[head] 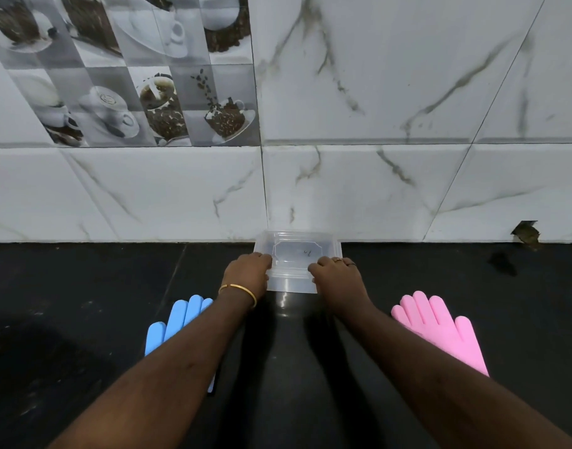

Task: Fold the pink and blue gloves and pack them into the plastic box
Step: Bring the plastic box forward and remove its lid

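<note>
Both hands grip the near corners of the plastic box [297, 254], which sits at the far edge of the dark surface [83, 286], against the tiled wall [375, 189]. The left hand [247, 270] curls its fingers [264, 259] over the box's left near corner; the right hand [336, 277] does the same at the right near corner, fingers [323, 262] bent and pressing on the lid rim. The lid appears to be still seated, so this symmetrical two-corner hold probably serves either to pry it off or to draw the box nearer; which one cannot be told. The blue glove [177, 315] lies flat and unfolded near left, partly hidden under the left forearm. The pink glove [440, 325] lies flat near right, fingers pointing toward the wall. Each glove is well apart from the box, leaving clear working room between them. Folding has not begun.
</note>
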`<act>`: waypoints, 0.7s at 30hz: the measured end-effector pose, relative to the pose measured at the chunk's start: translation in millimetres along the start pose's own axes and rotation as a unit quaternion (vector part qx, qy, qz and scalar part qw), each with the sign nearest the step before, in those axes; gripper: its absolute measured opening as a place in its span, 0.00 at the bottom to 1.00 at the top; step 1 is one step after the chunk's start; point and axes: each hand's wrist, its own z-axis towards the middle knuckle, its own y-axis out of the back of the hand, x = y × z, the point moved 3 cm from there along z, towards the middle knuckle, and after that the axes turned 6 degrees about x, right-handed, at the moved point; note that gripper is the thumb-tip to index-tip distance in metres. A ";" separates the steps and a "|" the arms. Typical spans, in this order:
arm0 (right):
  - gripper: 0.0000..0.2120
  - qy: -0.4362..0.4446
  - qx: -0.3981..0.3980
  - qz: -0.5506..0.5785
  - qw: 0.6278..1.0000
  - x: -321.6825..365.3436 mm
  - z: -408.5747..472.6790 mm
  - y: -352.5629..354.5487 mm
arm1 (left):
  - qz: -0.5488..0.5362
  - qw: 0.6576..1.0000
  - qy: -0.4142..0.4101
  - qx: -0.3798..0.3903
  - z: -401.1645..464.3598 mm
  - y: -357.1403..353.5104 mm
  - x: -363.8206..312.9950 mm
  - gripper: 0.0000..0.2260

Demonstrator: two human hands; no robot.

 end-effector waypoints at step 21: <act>0.07 0.004 -0.011 0.013 1.000 56.5 -135.4 7.8 | -0.132 0.985 -0.076 -0.081 -154.1 -23.0 10.1 0.09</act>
